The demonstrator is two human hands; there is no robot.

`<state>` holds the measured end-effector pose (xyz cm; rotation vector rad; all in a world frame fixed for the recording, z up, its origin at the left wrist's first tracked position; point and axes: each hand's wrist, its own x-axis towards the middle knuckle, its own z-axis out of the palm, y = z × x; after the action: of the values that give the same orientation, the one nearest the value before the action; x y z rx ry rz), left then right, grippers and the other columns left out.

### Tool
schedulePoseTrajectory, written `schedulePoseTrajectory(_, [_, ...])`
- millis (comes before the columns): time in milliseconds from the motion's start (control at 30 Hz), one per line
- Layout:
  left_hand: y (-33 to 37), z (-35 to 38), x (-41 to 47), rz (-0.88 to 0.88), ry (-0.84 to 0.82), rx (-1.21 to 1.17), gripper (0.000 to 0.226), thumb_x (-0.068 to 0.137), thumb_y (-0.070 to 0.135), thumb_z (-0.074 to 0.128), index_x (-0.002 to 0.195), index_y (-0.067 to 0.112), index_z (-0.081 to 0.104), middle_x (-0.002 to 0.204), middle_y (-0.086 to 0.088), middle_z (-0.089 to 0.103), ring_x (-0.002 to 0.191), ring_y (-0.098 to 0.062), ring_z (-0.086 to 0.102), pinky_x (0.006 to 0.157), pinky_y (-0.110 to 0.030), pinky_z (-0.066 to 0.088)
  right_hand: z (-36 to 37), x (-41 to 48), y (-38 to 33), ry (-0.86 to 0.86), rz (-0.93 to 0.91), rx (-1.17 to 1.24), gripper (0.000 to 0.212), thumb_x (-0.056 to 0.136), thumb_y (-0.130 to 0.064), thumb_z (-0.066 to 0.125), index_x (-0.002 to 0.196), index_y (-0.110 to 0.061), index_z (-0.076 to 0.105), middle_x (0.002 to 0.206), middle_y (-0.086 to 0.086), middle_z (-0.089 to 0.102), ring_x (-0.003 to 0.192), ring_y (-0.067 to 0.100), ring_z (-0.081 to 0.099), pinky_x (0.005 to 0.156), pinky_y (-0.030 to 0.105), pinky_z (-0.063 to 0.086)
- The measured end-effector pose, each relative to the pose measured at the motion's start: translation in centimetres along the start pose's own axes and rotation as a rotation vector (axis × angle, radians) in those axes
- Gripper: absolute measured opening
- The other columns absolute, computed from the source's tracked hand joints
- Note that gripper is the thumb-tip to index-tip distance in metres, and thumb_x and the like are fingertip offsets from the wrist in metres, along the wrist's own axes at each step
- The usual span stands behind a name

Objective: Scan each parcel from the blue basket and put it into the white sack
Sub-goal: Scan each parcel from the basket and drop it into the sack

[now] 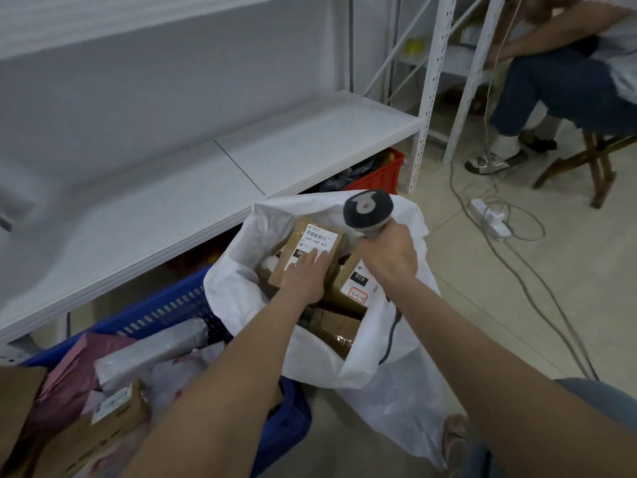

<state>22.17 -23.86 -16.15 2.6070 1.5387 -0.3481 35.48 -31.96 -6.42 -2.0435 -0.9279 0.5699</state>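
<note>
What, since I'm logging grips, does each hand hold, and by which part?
Right hand grips the barcode scanner by its handle; left hand rests straight-fingered on the label of the cardboard parcel.

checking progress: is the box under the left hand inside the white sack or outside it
Inside. The cardboard box lies in the mouth of the white sack, atop other parcels, the left hand resting on its label.
</note>
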Motion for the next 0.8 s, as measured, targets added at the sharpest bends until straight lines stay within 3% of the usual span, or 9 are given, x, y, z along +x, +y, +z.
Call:
schedulePoseTrajectory(67, [0.2, 1.4, 0.4, 0.009, -0.137, 0.047, 0.064, 0.094, 0.012, 0.043, 0.152, 0.015, 0.014, 0.158, -0.007, 0.017, 0.139, -0.031, 0.029, 0.111, -0.050, 0.030, 0.5, 0.8, -0.5, -0.152, -0.007, -0.037, 0.013, 0.083, -0.019, 0.064, 0.095, -0.015, 0.059, 0.087, 0.003, 0.062, 0.082, 0.022, 0.061, 0.067, 0.033, 0.053])
schedulePoseTrajectory(133, [-0.2, 3.2, -0.2, -0.003, -0.218, 0.047, 0.057, 0.094, 0.012, 0.044, 0.148, 0.012, 0.024, 0.154, -0.007, 0.024, 0.129, -0.031, 0.043, 0.104, -0.048, 0.039, 1.4, 1.1, 0.4, -0.299, 0.044, -0.136, 0.015, 0.085, -0.018, 0.064, 0.097, -0.012, 0.059, 0.092, 0.004, 0.062, 0.084, 0.020, 0.059, 0.067, 0.028, 0.052])
schedulePoseTrajectory(267, [-3.3, 5.3, -0.9, -0.180, -0.264, -0.166, 0.037, 0.099, 0.012, 0.036, 0.134, 0.005, 0.043, 0.134, -0.011, 0.050, 0.119, -0.028, 0.052, 0.100, -0.038, 0.044, 1.2, 1.8, 4.0, -0.366, 0.286, -0.209, 0.008, 0.093, -0.016, 0.059, 0.092, -0.011, 0.052, 0.088, 0.004, 0.055, 0.076, 0.013, 0.052, 0.067, 0.020, 0.049])
schedulePoseTrajectory(367, [-3.4, 5.2, -0.8, -0.256, -0.120, -0.269, 0.034, 0.093, 0.011, 0.041, 0.126, 0.012, 0.050, 0.123, -0.008, 0.058, 0.112, -0.026, 0.057, 0.085, -0.034, 0.048, 0.7, 2.6, 5.7, -0.252, 0.245, -0.187, 0.012, 0.087, -0.013, 0.062, 0.081, -0.010, 0.052, 0.088, 0.008, 0.054, 0.076, 0.018, 0.051, 0.080, 0.029, 0.051])
schedulePoseTrajectory(467, [-2.0, 3.0, -0.4, -0.320, 0.107, -0.401, 0.041, 0.089, 0.013, 0.047, 0.130, 0.012, 0.044, 0.124, -0.010, 0.054, 0.111, -0.030, 0.056, 0.087, -0.043, 0.048, 1.1, 2.7, 5.2, -0.162, 0.218, -0.111, 0.019, 0.088, -0.014, 0.064, 0.076, -0.014, 0.050, 0.079, 0.006, 0.055, 0.077, 0.021, 0.057, 0.083, 0.034, 0.057])
schedulePoseTrajectory(533, [-0.6, 1.6, 0.2, -0.167, 0.149, -0.436, 0.059, 0.086, 0.021, 0.058, 0.140, 0.017, 0.034, 0.131, -0.012, 0.047, 0.117, -0.032, 0.051, 0.092, -0.045, 0.046, 1.3, 2.8, 4.7, -0.150, 0.189, -0.081, 0.021, 0.089, -0.017, 0.063, 0.073, -0.016, 0.049, 0.076, 0.005, 0.057, 0.072, 0.019, 0.058, 0.075, 0.031, 0.056])
schedulePoseTrajectory(600, [1.4, 0.8, 0.1, 0.038, -0.041, -0.478, 0.062, 0.088, 0.028, 0.060, 0.143, 0.025, 0.034, 0.136, -0.010, 0.048, 0.122, -0.030, 0.050, 0.099, -0.043, 0.043, 1.0, 2.6, 4.3, -0.132, 0.177, -0.064, 0.020, 0.090, -0.021, 0.061, 0.073, -0.014, 0.052, 0.073, 0.005, 0.055, 0.064, 0.016, 0.053, 0.062, 0.026, 0.049])
schedulePoseTrajectory(700, [3.7, 2.2, -0.6, 0.096, -0.343, -0.472, 0.048, 0.094, 0.024, 0.053, 0.140, 0.023, 0.043, 0.137, -0.006, 0.053, 0.123, -0.026, 0.051, 0.104, -0.039, 0.040, -0.1, 2.1, 4.6, -0.178, 0.185, -0.052, 0.015, 0.090, -0.021, 0.057, 0.084, -0.008, 0.061, 0.070, 0.005, 0.057, 0.059, 0.015, 0.052, 0.052, 0.024, 0.041])
schedulePoseTrajectory(800, [3.9, 3.0, -1.1, 0.065, -0.152, -0.334, 0.045, 0.091, 0.018, 0.052, 0.135, 0.021, 0.046, 0.133, -0.007, 0.054, 0.119, -0.029, 0.054, 0.097, -0.046, 0.046, -1.5, 1.8, 5.0, -0.142, 0.202, 0.000, 0.010, 0.083, -0.017, 0.060, 0.076, -0.010, 0.059, 0.074, 0.009, 0.063, 0.074, 0.025, 0.064, 0.065, 0.035, 0.052])
